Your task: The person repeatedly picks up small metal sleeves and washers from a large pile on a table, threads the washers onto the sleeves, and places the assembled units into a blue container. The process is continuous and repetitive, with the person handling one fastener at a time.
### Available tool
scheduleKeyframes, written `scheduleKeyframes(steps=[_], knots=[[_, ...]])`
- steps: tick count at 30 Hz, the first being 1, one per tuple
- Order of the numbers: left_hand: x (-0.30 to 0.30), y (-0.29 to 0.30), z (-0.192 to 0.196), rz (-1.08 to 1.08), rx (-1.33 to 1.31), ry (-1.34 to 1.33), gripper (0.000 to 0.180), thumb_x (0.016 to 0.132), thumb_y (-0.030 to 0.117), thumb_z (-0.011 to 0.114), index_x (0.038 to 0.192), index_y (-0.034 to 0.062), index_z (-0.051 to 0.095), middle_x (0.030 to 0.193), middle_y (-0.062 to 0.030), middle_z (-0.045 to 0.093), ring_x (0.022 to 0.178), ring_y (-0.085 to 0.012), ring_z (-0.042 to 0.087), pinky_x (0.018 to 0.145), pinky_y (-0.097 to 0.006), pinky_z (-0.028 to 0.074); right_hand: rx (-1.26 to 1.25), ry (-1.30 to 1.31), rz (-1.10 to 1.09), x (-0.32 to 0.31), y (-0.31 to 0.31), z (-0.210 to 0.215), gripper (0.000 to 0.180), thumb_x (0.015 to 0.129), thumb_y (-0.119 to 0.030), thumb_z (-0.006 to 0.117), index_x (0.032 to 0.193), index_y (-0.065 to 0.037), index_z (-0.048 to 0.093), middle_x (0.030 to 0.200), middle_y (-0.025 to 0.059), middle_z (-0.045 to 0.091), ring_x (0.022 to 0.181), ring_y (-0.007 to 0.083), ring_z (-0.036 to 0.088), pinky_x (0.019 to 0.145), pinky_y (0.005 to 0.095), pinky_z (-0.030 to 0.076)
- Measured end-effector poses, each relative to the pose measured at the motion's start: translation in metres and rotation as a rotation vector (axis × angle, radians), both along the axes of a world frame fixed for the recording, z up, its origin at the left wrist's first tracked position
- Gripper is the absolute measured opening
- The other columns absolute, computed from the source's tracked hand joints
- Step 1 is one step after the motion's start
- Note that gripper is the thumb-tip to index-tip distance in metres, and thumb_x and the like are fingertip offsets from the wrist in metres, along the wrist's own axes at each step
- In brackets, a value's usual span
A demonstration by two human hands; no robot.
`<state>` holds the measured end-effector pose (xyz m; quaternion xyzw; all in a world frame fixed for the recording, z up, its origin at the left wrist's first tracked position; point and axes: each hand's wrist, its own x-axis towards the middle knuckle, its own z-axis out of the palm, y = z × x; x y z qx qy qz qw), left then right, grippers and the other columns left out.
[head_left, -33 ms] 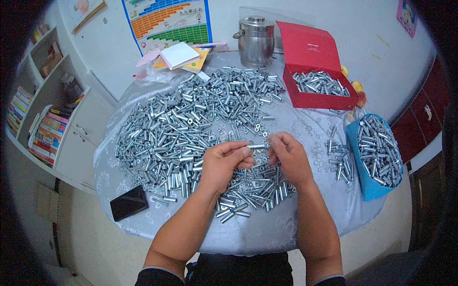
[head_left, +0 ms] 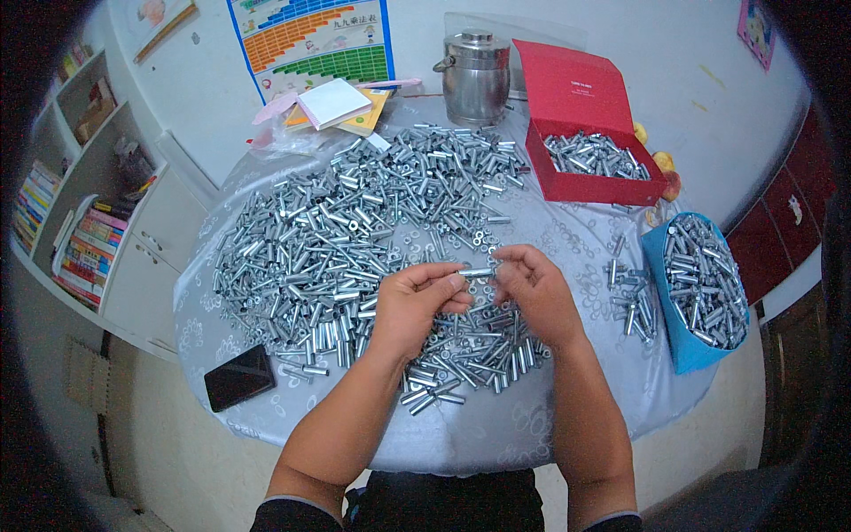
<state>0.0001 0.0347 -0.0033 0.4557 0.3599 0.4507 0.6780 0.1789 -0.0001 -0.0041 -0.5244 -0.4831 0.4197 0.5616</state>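
Observation:
Above the middle of the table, my left hand (head_left: 415, 306) is closed, pinching one end of a short silver metal sleeve (head_left: 475, 273) between thumb and fingers. The sleeve lies nearly level and points right. At its right end is my right hand (head_left: 534, 288), with bent fingers and the thumb drawn close to the tip. Whatever small part those fingers grip is too small to make out. Below and around both hands spreads a large pile of loose sleeves, bolts, nuts and washers (head_left: 310, 239). Several small washers (head_left: 412, 244) lie just beyond my left hand.
A red box (head_left: 585, 187) with raised lid holds more metal pieces at the back right. The blue bag (head_left: 665, 293) at right is full of assembled pieces. A black phone (head_left: 239, 379) lies front left. A steel pot (head_left: 477, 80) and notebooks (head_left: 335, 104) stand at the back.
The fingers of my right hand have shifted slightly at the sleeve's right end. My left hand and the sleeve keep their place.

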Motion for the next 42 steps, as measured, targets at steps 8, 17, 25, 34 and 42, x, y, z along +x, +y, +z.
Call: scheduleKeyframes(steps=[8,17,25,34,42], knots=[[0.001,-0.001,0.000,0.022,0.007,0.004,0.020,0.088,0.002,0.063,0.106,-0.0063,0.065,0.088,-0.0134,0.069,0.075,-0.0177,0.068,0.068,-0.026,0.058,-0.044,-0.010,0.054,0.002,-0.001,0.001,0.025,0.093,-0.023,0.058,0.085,0.001,0.062,0.069,0.0043,0.061,0.059,0.0098,0.056,0.055,0.0249,0.045],[0.000,-0.001,-0.001,0.010,0.024,-0.020,0.022,0.087,0.002,0.064,0.107,-0.0063,0.064,0.089,-0.0137,0.069,0.076,-0.0177,0.068,0.068,-0.026,0.058,-0.052,0.023,0.073,0.005,-0.003,0.003,0.021,0.091,-0.019,0.061,0.089,0.001,0.063,0.071,0.0038,0.061,0.061,0.0104,0.057,0.056,0.0255,0.046],[0.000,0.001,-0.006,-0.024,0.072,-0.061,0.021,0.087,0.001,0.063,0.107,-0.0065,0.063,0.090,-0.0138,0.068,0.078,-0.0176,0.068,0.070,-0.027,0.058,-0.058,0.063,0.139,0.007,-0.003,0.002,0.018,0.089,-0.016,0.065,0.092,0.002,0.063,0.072,0.0036,0.060,0.062,0.0092,0.056,0.057,0.0235,0.046],[0.001,-0.001,-0.001,-0.045,0.080,0.013,0.020,0.087,0.002,0.063,0.106,-0.0054,0.063,0.089,-0.0127,0.068,0.077,-0.0177,0.068,0.070,-0.028,0.057,-0.011,0.065,0.135,0.004,-0.002,0.000,0.016,0.089,-0.016,0.065,0.088,0.000,0.062,0.074,0.0029,0.060,0.062,0.0100,0.056,0.055,0.0239,0.047],[0.004,0.000,-0.015,0.072,0.333,0.244,0.024,0.090,0.006,0.061,0.112,-0.0035,0.062,0.092,-0.0116,0.069,0.077,-0.0152,0.067,0.072,-0.027,0.054,-0.166,0.342,0.127,0.015,0.001,-0.011,0.021,0.094,-0.023,0.058,0.094,-0.001,0.061,0.077,0.0039,0.061,0.066,0.0129,0.059,0.062,0.0256,0.050]])
